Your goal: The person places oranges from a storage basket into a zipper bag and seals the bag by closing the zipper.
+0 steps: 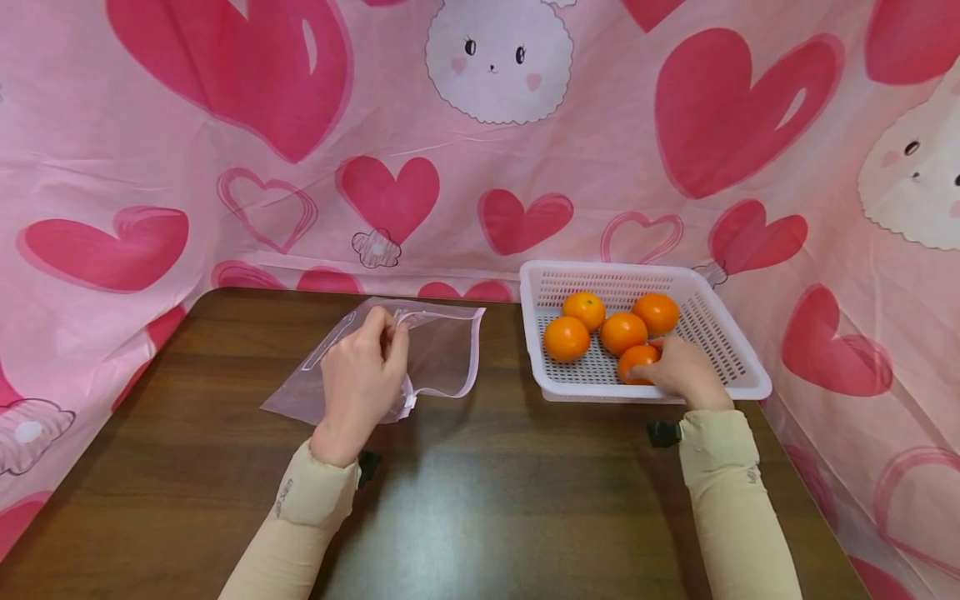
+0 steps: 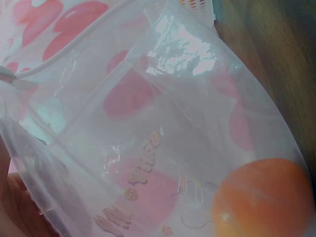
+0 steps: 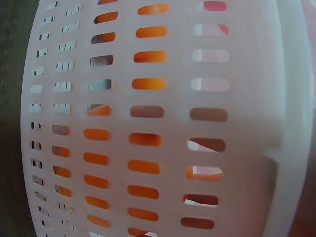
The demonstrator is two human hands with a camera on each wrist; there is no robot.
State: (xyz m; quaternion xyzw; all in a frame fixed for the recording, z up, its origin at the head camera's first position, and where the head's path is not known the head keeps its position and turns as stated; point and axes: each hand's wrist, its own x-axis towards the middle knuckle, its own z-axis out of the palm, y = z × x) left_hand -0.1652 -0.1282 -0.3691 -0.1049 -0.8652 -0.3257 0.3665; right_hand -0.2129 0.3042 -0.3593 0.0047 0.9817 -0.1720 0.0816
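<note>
My left hand (image 1: pixel 360 375) pinches the rim of a clear zip bag (image 1: pixel 450 354) with a pink edge, which lies on the table with its mouth held apart, facing right. In the left wrist view the bag (image 2: pixel 163 128) fills most of the picture, and an orange (image 2: pixel 264 200) shows through its film. My right hand (image 1: pixel 686 371) reaches over the near rim of a white slotted basket (image 1: pixel 720 333) and grips an orange (image 1: pixel 637 365) there. Several other oranges (image 1: pixel 623 333) lie beside it. The right wrist view shows the basket's outer wall (image 3: pixel 247 98), with orange colour through the slots.
The brown wooden table (image 1: pixel 480 500) carries the bag on the left and the basket at the back right. A pink cloth (image 1: pixel 465 142) with hearts hangs behind the table and along both sides.
</note>
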